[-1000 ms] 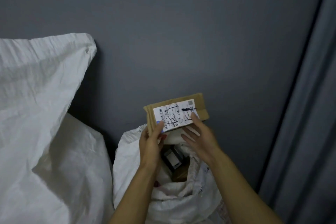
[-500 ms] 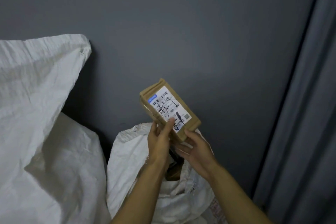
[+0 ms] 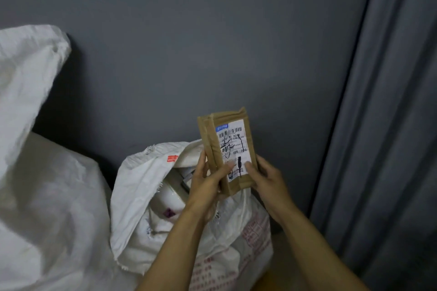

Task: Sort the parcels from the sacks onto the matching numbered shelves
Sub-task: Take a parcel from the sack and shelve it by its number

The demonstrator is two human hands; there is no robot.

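Holding the parcel (image 3: 227, 151) upright just above the mouth of the open sack (image 3: 142, 196), we face its label (image 3: 233, 146) toward the head camera, presumably to read the shelf number. Our left hand (image 3: 205, 182) grips the parcel's lower left edge, thumb curled onto the label. Our right hand (image 3: 267, 179) grips the lower right edge, thumb on the face and fingers behind. Other parcels (image 3: 169, 196) lie inside the sack. Half a second ago the parcel was tilted, its top leaning left, and a second ago it lay sideways. Now it stands nearly straight.
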